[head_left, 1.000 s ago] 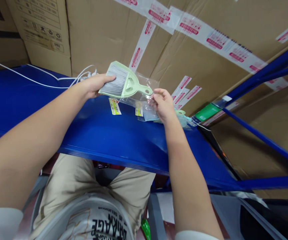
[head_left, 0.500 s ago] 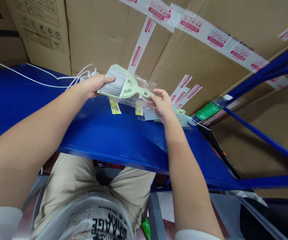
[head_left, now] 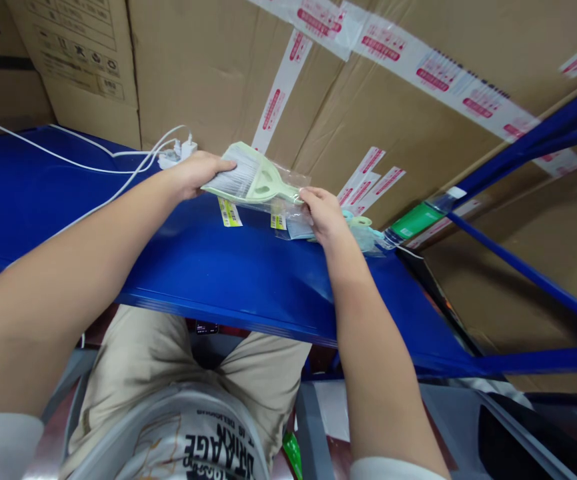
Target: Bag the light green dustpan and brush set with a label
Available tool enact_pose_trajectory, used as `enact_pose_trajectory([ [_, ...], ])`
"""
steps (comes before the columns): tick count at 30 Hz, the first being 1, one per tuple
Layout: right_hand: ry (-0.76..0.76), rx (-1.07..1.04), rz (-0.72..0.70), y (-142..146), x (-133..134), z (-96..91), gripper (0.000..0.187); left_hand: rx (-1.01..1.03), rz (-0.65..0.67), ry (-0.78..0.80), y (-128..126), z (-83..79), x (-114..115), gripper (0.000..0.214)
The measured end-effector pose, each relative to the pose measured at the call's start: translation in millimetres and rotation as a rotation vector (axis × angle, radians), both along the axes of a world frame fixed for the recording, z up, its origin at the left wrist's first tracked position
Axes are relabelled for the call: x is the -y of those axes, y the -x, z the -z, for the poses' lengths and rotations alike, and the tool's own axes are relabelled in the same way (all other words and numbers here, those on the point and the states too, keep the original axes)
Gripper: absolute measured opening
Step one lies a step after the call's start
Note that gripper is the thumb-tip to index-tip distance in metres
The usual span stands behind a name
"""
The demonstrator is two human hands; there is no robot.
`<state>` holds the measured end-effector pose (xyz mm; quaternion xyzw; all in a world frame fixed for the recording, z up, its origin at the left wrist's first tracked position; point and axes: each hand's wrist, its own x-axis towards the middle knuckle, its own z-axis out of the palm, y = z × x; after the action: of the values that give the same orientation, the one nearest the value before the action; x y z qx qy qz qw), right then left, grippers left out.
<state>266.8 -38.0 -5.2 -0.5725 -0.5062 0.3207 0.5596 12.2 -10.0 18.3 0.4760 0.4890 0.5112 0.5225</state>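
A pale green hand brush with grey bristles (head_left: 253, 179), lying against what looks like a matching dustpan, is held above the blue shelf, with clear plastic film around it. My left hand (head_left: 197, 175) grips the bristle end, thumb on top and fingers hidden beneath. At the handle end, my right hand (head_left: 321, 210) is closed on the handle and the film. Two yellow-and-white labels (head_left: 229, 213) show on the shelf just below the brush. Behind my right wrist lies another plastic-wrapped bundle in light blue and green (head_left: 363, 232).
Large cardboard boxes (head_left: 208, 73) with red-and-white tape stand along the back of the blue shelf (head_left: 228, 267). White cables run to a power strip (head_left: 178, 153) at the left. A green-labelled bottle (head_left: 421, 220) leans at the right, near blue metal bars (head_left: 528, 267).
The brush has dropped slightly and tilted flatter, its bristle end moving a little right. My right fingers have closed on the handle end.
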Motion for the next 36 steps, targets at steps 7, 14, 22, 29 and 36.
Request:
enact_pose_trajectory([
  [7, 0.03, -0.094, 0.064, 2.9, 5.8, -8.3, 0.009, 0.042, -0.026, -0.003, 8.9, 4.9, -14.1, 0.014],
  [14, 0.062, -0.152, 0.04, -2.3, 5.6, -8.7, 0.015, 0.024, -0.042, -0.025, 15.7, -0.9, -7.1, 0.018],
  [22, 0.032, -0.148, -0.046, -9.8, -0.7, -2.2, 0.02, 0.017, -0.097, -0.006, 21.0, -1.6, -13.5, 0.022],
  [29, 0.04, -0.158, 0.009, -9.0, 1.4, -5.0, 0.018, -0.086, -0.021, 0.076, 16.7, -2.1, -5.2, 0.015],
  [36, 0.041, -0.162, 0.019, -10.4, 4.8, -8.0, 0.016, -0.163, 0.003, 0.041, 16.9, -9.2, 4.0, 0.022],
])
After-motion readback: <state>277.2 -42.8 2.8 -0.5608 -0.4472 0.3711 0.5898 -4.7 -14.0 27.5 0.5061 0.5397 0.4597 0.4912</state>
